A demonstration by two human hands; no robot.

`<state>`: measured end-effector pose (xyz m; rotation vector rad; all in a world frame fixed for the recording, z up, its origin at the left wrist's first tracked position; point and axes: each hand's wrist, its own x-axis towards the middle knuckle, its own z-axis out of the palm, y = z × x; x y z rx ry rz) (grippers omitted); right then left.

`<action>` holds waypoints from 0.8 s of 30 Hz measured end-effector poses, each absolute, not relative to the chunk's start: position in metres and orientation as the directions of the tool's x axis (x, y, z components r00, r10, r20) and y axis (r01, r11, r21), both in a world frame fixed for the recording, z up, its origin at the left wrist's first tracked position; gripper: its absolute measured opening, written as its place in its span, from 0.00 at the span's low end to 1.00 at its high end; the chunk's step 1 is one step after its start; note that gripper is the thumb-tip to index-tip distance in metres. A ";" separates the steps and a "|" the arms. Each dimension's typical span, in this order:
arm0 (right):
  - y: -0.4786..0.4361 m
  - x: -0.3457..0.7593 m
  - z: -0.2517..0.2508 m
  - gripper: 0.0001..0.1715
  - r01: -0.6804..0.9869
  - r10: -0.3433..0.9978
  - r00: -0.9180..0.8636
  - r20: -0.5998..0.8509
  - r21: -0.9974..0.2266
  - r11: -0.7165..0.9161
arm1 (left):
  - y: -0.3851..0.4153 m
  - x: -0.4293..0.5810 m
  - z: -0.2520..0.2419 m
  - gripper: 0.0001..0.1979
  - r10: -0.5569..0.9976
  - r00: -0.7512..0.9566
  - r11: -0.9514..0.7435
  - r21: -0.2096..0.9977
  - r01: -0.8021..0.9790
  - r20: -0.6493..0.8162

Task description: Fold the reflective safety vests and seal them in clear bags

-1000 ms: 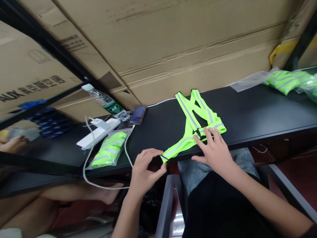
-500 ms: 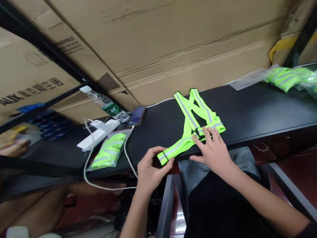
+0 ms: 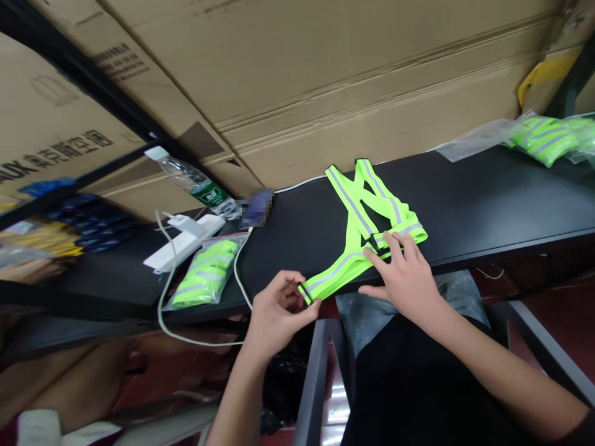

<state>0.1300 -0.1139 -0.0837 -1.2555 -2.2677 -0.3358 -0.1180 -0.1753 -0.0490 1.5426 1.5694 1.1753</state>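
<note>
Reflective safety vest (image 3: pixel 360 232) lies on the black desktop (image 3: pixel 483 204), near its front edge. Its fluorescent yellow-green webbing forms a loose Y, with grey reflective stripes showing.

Finger state, left: my left hand (image 3: pixel 279 313) is closed, with its fingers (image 3: pixel 288 282) and thumb pinching the narrow strap end (image 3: pixel 305 293), which carries a small dark fitting. The strap runs from there up and to the right, passing under my right palm.

Finger state, right: my right hand (image 3: pixel 404 279) is open, with its fingers (image 3: pixel 393 251) spread and pressing down on the webbing, not gripping it. A black buckle (image 3: pixel 377 243) sits just under those fingertips.

Handling assessment: the vest appears light and soft, with little stiffness, so it will likely fold and shift under slight force. The smooth strip may slip in a light pinch. The preferred hold points are the buckle and the strap end, between fingertip and thumb.

Beyond my left fingers are a clear plastic bag of folded vests (image 3: pixel 204 275), a white power strip (image 3: pixel 179 248) and a water bottle (image 3: pixel 193 183).
</note>
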 end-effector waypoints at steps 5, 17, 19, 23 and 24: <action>-0.113 0.130 -0.083 0.41 0.834 0.716 -0.438 0.544 -0.051 0.550 | -0.166 -0.114 -0.046 0.17 0.984 -0.040 -0.142 0.897 0.418 0.174; -0.113 0.129 -0.087 0.41 0.826 0.714 -0.427 0.555 -0.082 0.558 | -0.120 -0.098 -0.050 0.23 0.864 -0.304 -0.323 0.905 0.275 0.401; -0.114 0.129 -0.088 0.41 0.823 0.715 -0.425 0.555 -0.092 0.560 | -0.112 -0.094 -0.048 0.23 0.879 -0.316 -0.296 0.928 0.226 0.358; -0.115 0.130 -0.087 0.41 0.814 0.719 -0.431 0.544 -0.109 0.571 | -0.111 -0.094 -0.046 0.24 0.926 -0.238 -0.217 0.929 0.300 0.293; -0.115 0.130 -0.087 0.42 0.813 0.723 -0.432 0.540 -0.115 0.571 | -0.114 -0.096 -0.047 0.24 0.932 -0.218 -0.211 0.922 0.326 0.291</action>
